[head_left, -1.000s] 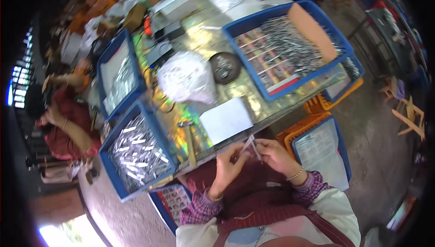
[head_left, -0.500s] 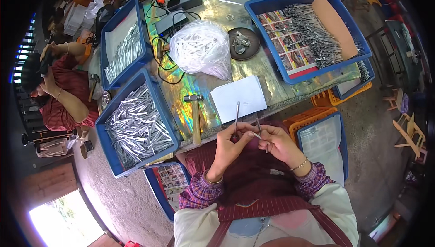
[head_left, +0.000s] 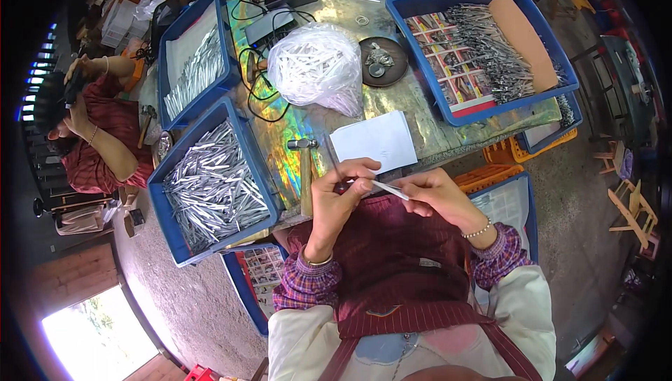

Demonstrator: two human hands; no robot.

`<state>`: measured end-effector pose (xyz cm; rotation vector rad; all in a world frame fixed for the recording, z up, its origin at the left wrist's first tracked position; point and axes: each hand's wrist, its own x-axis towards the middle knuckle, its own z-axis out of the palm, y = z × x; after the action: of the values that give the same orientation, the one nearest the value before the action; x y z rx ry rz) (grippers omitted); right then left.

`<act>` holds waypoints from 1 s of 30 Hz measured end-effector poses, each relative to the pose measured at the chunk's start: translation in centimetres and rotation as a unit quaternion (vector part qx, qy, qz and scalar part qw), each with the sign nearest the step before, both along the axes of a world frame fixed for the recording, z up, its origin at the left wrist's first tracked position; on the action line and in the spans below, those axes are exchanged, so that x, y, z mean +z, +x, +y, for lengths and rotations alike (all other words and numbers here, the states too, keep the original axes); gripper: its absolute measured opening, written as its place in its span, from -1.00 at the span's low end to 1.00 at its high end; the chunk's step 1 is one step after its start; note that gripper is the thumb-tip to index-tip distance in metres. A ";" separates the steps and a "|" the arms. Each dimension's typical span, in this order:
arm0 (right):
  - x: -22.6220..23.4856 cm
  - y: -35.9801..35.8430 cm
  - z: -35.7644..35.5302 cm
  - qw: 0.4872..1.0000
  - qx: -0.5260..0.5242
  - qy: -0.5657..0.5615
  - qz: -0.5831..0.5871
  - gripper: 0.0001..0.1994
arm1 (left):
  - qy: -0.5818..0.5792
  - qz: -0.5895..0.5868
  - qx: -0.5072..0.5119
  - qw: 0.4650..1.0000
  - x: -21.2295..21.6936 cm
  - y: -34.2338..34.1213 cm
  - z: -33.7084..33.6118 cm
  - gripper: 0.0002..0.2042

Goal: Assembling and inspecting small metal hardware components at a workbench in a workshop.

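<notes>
At left, a blue tray (head_left: 250, 153) of metal pieces (head_left: 210, 188), then a hammer (head_left: 306, 174). Left hand (head_left: 336, 199): fingers closed narrowly on one end of a slim pale strip (head_left: 390, 188), near the edge of the table (head_left: 420, 111), where white paper (head_left: 374, 139) lies. Right hand (head_left: 442, 199): fingers pinching the other end. Rightmost, a second blue tray (head_left: 514, 104).

Opening (head_left: 101, 342) at lower left blown out white; glare on tabletop (head_left: 336, 9); upper left dim; edges bent, corners black.

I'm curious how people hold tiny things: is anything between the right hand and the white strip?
Nothing visible: the right hand grips one end of the strip, and the left hand is at the other.
</notes>
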<state>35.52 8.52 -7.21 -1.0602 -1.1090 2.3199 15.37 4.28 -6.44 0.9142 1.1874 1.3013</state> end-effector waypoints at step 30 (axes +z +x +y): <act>-3.5 -2.1 3.1 0.739 -0.107 0.627 -0.223 -0.83 | 0.074 0.458 0.027 0.886 -2.0 -4.0 2.6 -0.89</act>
<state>33.39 11.64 -10.67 -1.0006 -2.0643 0.6608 11.33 6.84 -8.47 1.7221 1.8436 1.0027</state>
